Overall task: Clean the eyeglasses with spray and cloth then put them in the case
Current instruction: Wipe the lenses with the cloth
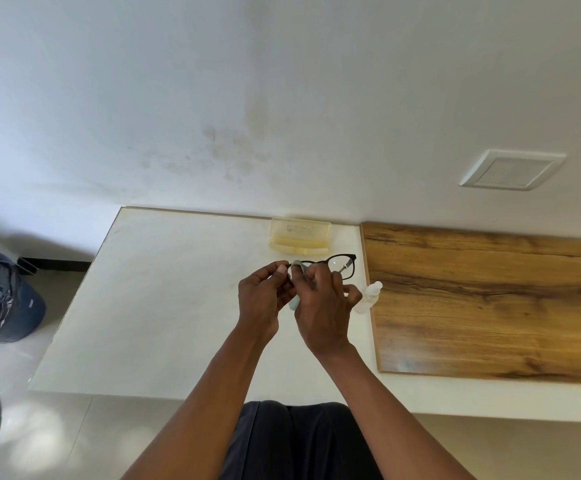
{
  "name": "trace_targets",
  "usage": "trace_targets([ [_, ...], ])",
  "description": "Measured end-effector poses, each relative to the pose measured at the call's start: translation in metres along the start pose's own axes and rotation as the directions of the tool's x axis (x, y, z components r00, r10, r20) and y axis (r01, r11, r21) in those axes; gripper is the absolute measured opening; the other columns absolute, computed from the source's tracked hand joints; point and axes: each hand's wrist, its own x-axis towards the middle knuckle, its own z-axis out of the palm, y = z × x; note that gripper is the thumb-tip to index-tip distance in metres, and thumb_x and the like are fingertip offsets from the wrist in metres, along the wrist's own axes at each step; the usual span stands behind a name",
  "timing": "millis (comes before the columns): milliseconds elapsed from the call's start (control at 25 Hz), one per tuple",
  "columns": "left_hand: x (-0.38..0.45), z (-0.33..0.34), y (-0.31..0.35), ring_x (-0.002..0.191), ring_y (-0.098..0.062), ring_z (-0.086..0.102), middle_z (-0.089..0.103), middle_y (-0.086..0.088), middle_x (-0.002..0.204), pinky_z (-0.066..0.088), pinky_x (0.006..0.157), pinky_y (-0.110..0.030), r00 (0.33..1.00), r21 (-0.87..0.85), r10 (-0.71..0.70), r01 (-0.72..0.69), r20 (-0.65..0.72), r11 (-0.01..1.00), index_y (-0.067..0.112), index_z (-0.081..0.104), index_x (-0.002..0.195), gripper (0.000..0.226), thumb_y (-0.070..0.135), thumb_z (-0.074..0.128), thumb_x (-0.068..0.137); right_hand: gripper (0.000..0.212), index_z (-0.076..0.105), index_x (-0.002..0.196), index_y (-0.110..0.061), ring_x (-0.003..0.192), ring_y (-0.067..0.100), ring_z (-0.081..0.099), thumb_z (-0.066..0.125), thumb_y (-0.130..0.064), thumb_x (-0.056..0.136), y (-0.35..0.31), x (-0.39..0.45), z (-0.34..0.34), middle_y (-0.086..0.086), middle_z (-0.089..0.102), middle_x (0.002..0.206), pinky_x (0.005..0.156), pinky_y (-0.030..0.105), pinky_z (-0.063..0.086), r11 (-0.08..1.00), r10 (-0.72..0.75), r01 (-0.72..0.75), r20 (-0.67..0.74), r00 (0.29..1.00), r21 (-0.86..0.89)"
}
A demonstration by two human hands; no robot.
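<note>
**A:** Where are the glasses (330,265), and who has them?

**B:** Just above the middle of the frame, held over a white table (164,292). The left hand (264,296) pinches the frame's left end between thumb and fingers. The right hand (323,306) is curled round a pale green cloth (297,268) and presses it against the left lens. The right lens is uncovered.

**A:** How would they handle?

**B:** I judge them light and rigid but fragile: thin dark rims, clear lenses that smear easily, slim hinged arms. Best held by the rim or the end piece, as the left hand does, with fingers off the glass. The cloth looks soft and limp, bunching in the fingers.

**A:** What do they look like?

**B:** Black, rounded-square frames; a bright glint shows on the bare lens.

**A:** And the rest?

**B:** An open, pale yellow case (299,240) sits just above the glasses, against the wall. A small clear spray bottle (368,297) lies right of the hands, beside a wooden board (489,299). Wiping seems underway; casing is not yet done.
</note>
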Motion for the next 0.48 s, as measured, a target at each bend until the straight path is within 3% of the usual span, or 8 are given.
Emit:
trace_targets([
  [120,0.001,-0.001,0.0,0.064,-0.019,0.067,0.068,-0.011,0.075,0.059,0.066,-0.029,1.0,-0.023,-0.005,0.004,-0.03,1.0,0.003,0.067,0.09,0.013,0.0,0.054,0.089,0.056,0.065,0.109,-0.024,0.087,0.017,0.042,0.078,-0.003,0.059,-0.002,-0.009,0.003,0.0,0.06,0.091,0.068,0.038,0.039,0.999,-0.037,0.037,0.004,0.999,0.017],
  [240,0.004,-0.005,0.001,0.062,-0.02,0.06,0.06,-0.011,0.07,0.058,0.068,-0.031,0.999,-0.039,-0.014,0.012,-0.042,0.999,0.001,0.065,0.092,0.011,0.0,0.055,0.089,0.062,0.065,0.11,-0.026,0.083,0.017,0.049,0.08,-0.004,0.053,0.004,-0.02,0.001,-0.001,0.059,0.089,0.068,0.036,0.037,0.998,-0.061,0.061,0.024,0.998,-0.023],
  [480,0.003,-0.008,-0.002,0.059,-0.019,0.056,0.056,-0.012,0.065,0.057,0.068,-0.031,0.999,-0.009,-0.031,0.03,-0.03,0.999,0.003,0.066,0.089,0.012,0.003,0.054,0.09,0.063,0.068,0.106,-0.021,0.084,0.019,0.047,0.083,-0.01,0.046,0.02,-0.016,-0.005,0.002,0.06,0.088,0.066,0.038,0.039,0.998,0.029,-0.028,0.023,0.999,-0.058],
])
